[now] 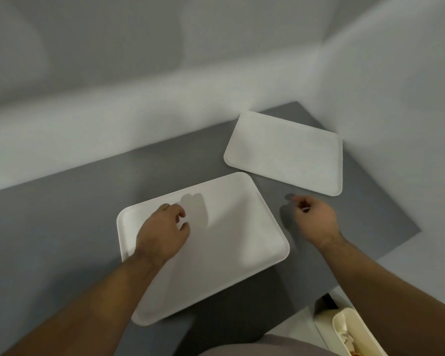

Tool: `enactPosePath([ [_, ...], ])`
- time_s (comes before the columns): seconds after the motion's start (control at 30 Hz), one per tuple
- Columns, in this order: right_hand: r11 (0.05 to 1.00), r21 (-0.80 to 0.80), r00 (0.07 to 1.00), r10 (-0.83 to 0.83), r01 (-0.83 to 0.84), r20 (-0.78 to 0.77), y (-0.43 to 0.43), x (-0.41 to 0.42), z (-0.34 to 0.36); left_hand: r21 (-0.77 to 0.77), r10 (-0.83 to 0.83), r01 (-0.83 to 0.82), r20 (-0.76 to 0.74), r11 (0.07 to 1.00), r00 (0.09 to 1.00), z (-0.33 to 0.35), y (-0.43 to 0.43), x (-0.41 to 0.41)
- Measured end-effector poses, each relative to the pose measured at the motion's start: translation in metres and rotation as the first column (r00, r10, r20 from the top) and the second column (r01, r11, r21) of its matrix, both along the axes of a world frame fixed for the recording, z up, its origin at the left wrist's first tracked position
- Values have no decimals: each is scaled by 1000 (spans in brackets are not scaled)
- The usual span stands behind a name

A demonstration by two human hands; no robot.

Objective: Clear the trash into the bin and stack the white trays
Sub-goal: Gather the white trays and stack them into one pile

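Two white trays lie on a grey table. The near tray sits in front of me, tilted a little, and nothing lies in it. The far tray rests at the back right near the wall. My left hand hovers over the near tray's left part with its fingers curled and nothing visible in them. My right hand is above the bare table between the two trays, fingers loosely curled, holding nothing that I can make out. A cream bin with crumpled trash in it stands at the bottom right, below the table edge.
Pale walls close the table at the back and on the right. The table's right edge runs diagonally past my right forearm, with the bin beyond it.
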State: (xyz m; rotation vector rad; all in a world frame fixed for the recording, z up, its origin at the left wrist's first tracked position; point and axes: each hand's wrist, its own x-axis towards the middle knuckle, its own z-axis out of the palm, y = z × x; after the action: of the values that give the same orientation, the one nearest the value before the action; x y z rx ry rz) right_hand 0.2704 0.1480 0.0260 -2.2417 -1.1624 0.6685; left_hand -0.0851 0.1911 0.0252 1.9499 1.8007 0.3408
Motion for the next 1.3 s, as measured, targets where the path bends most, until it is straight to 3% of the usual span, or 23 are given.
enactPosePath([
  [0.17, 987, 52, 988, -155, 153, 26, 28, 66, 5, 77, -63, 60, 29, 995, 998, 11, 27, 47],
  [0.43, 945, -128, 954, -301, 300, 17, 80, 149, -15, -5, -98, 100, 160, 995, 982, 18, 62, 98],
  [0.7, 929, -211, 952, -307, 304, 22, 108, 164, -27, -115, -3, 31, 228, 993, 974, 16, 60, 118],
  [0.8, 917, -155, 918, -386, 369, -95, 110, 160, -17, -109, 32, -7, 225, 994, 974, 14, 56, 117],
  [0.97, 945, -210, 963, -266, 253, -39, 115, 155, -8, -108, 73, -49, 223, 993, 972, 18, 47, 119],
  [1.03, 936, -192, 945, -316, 295, -87, 118, 157, -12, -112, 88, -64, 225, 992, 970, 21, 42, 121],
  [1.1, 884, -162, 853, -467, 439, -234, 119, 154, -12, -115, 102, -77, 226, 990, 969, 24, 36, 123],
  [1.17, 857, -99, 814, -512, 506, -273, 120, 153, -13, -123, 113, -87, 226, 989, 967, 26, 32, 123],
  [1.3, 890, -127, 862, -456, 438, -222, 113, 148, 0, -202, 197, -133, 335, 970, 921, 29, 29, 113],
])
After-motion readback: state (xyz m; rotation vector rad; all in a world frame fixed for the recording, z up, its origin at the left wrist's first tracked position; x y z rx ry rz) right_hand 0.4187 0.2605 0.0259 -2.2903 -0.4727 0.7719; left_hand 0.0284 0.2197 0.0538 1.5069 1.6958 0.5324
